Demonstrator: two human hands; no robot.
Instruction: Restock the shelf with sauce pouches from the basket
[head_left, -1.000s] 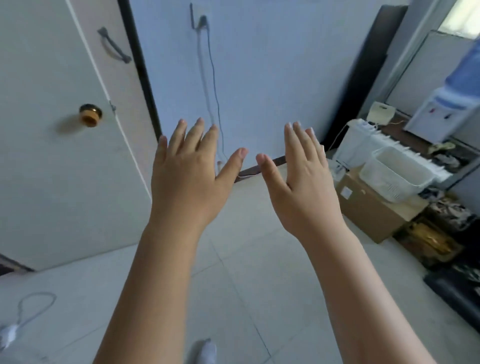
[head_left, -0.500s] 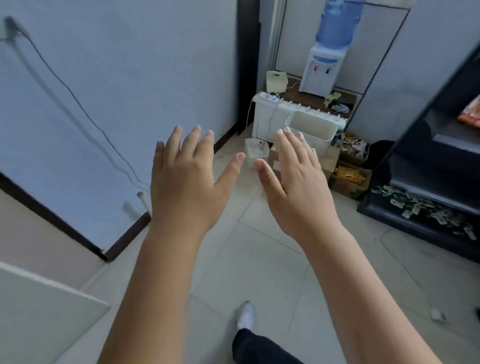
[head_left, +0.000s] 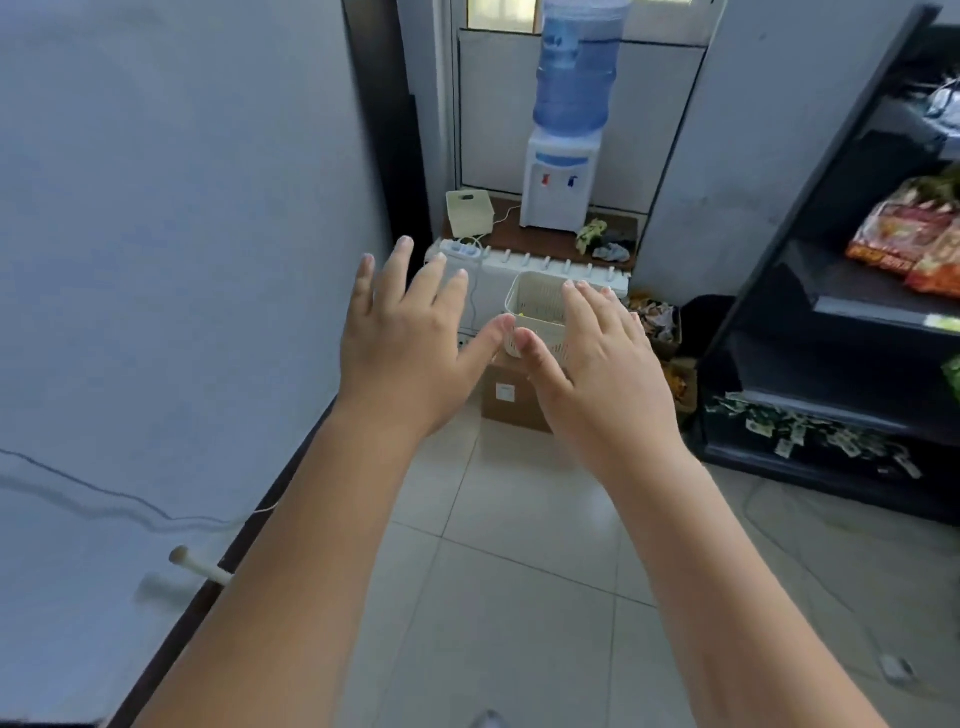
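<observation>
both hands, left (head_left: 405, 348) and right (head_left: 605, 364), are hovering spread and empty; the basket (head_left: 535, 306) on its box (head_left: 511, 397) is risking a tip if grabbed one-sidedly.

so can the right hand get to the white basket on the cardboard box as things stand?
Probably yes. The right hand is open and empty, raised in line with the basket, and only bare floor tiles show on the way there. The basket looks farther off than the hand, so a few steps forward seem needed.
</observation>
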